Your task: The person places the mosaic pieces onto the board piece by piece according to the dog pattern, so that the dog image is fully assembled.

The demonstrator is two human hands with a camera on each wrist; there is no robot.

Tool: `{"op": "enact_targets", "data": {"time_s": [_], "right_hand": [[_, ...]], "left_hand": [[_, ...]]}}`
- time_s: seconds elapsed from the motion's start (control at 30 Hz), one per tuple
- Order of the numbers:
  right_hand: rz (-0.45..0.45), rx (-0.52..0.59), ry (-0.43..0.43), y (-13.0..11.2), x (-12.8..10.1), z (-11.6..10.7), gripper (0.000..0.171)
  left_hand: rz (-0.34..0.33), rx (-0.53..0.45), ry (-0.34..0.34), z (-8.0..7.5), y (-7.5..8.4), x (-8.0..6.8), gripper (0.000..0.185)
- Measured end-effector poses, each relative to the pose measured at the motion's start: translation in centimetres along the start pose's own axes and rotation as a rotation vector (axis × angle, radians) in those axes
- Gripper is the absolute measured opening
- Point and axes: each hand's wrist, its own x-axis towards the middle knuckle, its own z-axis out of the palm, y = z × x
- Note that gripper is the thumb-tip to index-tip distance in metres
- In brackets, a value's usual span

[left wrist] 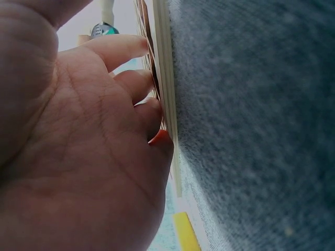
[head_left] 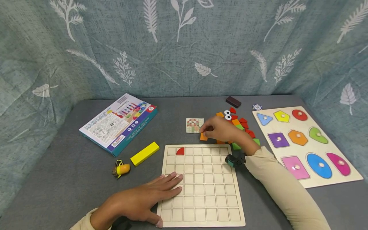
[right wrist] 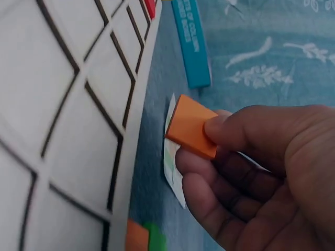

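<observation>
Between the thumb and fingers of my right hand [head_left: 221,129] is an orange square tile [right wrist: 191,125], pinched by one edge above the dark cloth. Just past it lies a small pattern card [head_left: 195,125] showing a figure in coloured squares. A pale wooden grid board [head_left: 199,186] lies in front of me, and one red quarter-circle tile [head_left: 180,151] sits in its top row. My left hand [head_left: 145,199] rests on the board's left edge with fingers spread. Partly hidden under my right forearm is a pile of red, orange and green tiles [head_left: 243,123].
A shape puzzle board [head_left: 280,126] with knobbed pieces lies at right. Left of the grid board are a boxed toy set [head_left: 118,123], a yellow block [head_left: 144,154] and a small orange toy figure [head_left: 123,168]. A dark brown block [head_left: 233,102] and a poker chip [head_left: 257,107] lie at the back.
</observation>
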Motion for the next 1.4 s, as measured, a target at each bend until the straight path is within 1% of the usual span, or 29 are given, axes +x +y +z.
{"op": "enact_targets", "data": {"time_s": [0.13, 0.27, 0.37, 0.53, 0.73, 0.97, 1.1, 1.4], "right_hand": [[-0.048, 0.012, -0.025, -0.7, 0.3, 0.8, 0.014], [-0.094, 0.021, -0.03, -1.3, 0.5, 1.3, 0.013], [-0.118, 0.012, -0.034, -1.7, 0.6, 1.6, 0.012], [-0.144, 0.005, -0.066, -2.1, 0.6, 1.8, 0.012], [-0.16, -0.009, -0.088, -2.8, 0.6, 2.1, 0.013], [-0.164, -0.056, -0.142, -3.1, 1.1, 3.4, 0.014], [-0.179, -0.074, -0.141, -3.3, 1.4, 3.8, 0.014], [-0.125, -0.075, -0.136, -3.1, 1.3, 4.2, 0.011]], "left_hand": [[0.007, -0.002, 0.006, 0.3, -0.1, -0.3, 0.092], [0.009, -0.008, 0.014, 0.3, -0.1, -0.4, 0.092], [0.01, -0.006, 0.015, 0.3, -0.1, -0.3, 0.092], [0.016, 0.007, 0.017, 0.2, -0.2, -0.2, 0.093], [0.007, 0.005, 0.008, 0.1, -0.2, -0.1, 0.092], [0.002, -0.003, 0.005, 0.1, -0.3, 0.0, 0.091], [0.004, -0.003, 0.008, 0.1, -0.2, 0.0, 0.091], [0.023, 0.009, 0.011, 0.1, -0.3, 0.0, 0.09]]}}
